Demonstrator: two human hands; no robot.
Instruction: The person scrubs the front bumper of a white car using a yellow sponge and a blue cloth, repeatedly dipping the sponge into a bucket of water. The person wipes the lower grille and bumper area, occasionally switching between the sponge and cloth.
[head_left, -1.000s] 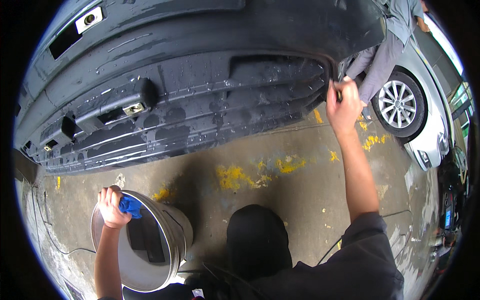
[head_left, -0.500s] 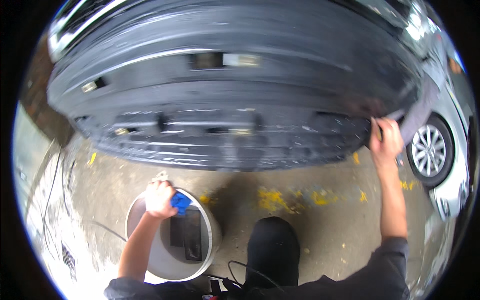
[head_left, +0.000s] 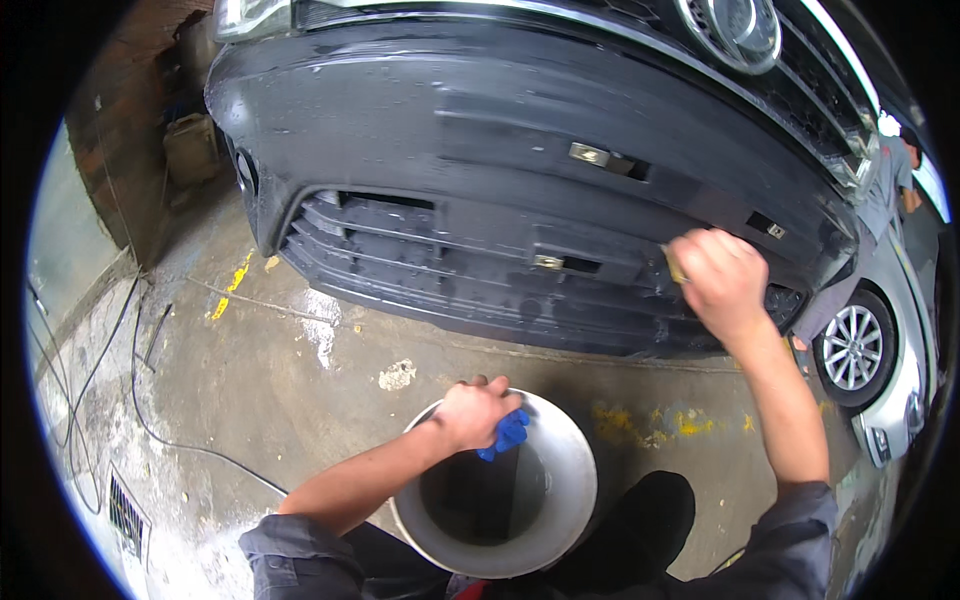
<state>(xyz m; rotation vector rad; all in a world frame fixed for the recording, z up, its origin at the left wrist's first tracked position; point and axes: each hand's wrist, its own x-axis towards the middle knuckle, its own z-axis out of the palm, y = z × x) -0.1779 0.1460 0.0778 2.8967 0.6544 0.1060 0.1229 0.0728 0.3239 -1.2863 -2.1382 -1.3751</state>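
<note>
My left hand [head_left: 476, 414] is closed over the far rim of a white bucket [head_left: 578, 455], with a crumpled blue cloth [head_left: 509, 433] in its grip. The cloth hangs just inside the bucket, above dark contents. My right hand [head_left: 725, 282] is closed at the lower right of a car's dark grey front bumper [head_left: 480, 165]. A thin yellowish edge [head_left: 674, 265] shows beside its fingers; the rest of that piece is hidden, so its kind is unclear. Water drops and wet streaks cover the bumper and its lower grille [head_left: 380, 245].
A silver car with a spoked wheel [head_left: 855, 345] stands at the right. Beside it is another person in grey clothing [head_left: 880, 190]. Black hoses [head_left: 200, 452] run over the concrete floor at the left, near a drain grate [head_left: 127, 515]. My dark-clad knee [head_left: 650, 515] is beside the bucket.
My view has turned left. My right hand has moved inward from the bumper's right end. The bucket and left hand appear further right, closer to the yellow floor marks.
</note>
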